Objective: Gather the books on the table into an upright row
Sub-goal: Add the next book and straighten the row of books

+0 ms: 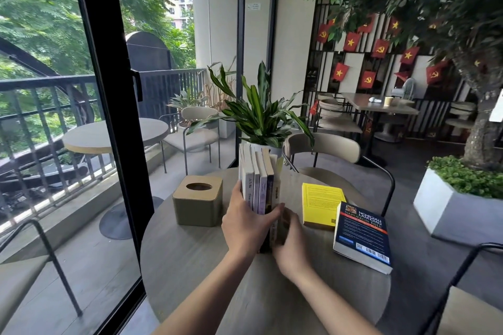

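At the near edge of the round table (190, 266), two bare forearms reach forward to a row of books (258, 185) that stands upright near the table's middle. The left hand (245, 223) is spread open and pressed flat against the row's left flank, fingers wrapping across the near spines; the right hand (291, 242) is blurred, so I cannot tell its exact grip, but it seems cupped against the right side of the nearest book, closing it into the pack. The step in hand looks like squeezing and squaring the row so the volumes stand tight together. The books stand on their bottom edges, long axis vertical, spines facing the person, and the row itself runs away from the person toward the potted plant (261, 117) just behind it. Two books remain flat, well apart from the row on the right: a dark blue book (362, 236) nearest, back cover up with its length running roughly away from the person, and a yellow book (322, 205) just beyond it, touching or nearly so. The next move probably calls for freeing the right hand while the left props the row, then lifting one flat book, turning it upright, and adding it. A tissue box (198, 200) sits left of the row.
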A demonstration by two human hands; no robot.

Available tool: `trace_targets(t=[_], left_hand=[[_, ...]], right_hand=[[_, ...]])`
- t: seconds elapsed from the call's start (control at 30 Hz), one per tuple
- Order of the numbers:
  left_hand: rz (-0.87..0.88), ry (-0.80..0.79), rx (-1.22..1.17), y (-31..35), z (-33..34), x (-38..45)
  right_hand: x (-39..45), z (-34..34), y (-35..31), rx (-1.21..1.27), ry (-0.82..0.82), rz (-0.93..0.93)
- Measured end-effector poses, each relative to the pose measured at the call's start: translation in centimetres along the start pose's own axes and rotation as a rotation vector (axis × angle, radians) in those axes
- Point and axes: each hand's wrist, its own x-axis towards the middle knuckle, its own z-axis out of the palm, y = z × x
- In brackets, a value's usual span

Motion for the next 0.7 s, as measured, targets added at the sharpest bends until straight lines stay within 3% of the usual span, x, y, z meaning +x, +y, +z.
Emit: trace_targets(t=[0.1,0.2,0.3,0.53,0.7], left_hand=[[-0.028,-0.015,-0.003,-1.1,0.4,-1.3],[-0.042,-0.05,-0.006,-1.9,0.7,-2.3],[-0.041,-0.099,0.013,-2.6,0.8,-2.7],[-0.017,-0.147,0.014,-3.5,0.9,-2.5],[-0.009,-0.13,0.006,-3.9,1.3,-2.4]], right_hand=[[0.4,-2.0,-0.5,-0.089,0.184,0.002],[1.3,-3.0,-2.7,0.08,0.053,-0.066],[2.0,-2.7,-4.3,0.024,-0.094,-0.115],[2.9,-0.5,-3.6,-0.171,0.041,-0.201],[2.3,-1.6,-4.1,-0.114,-0.016,-0.162]])
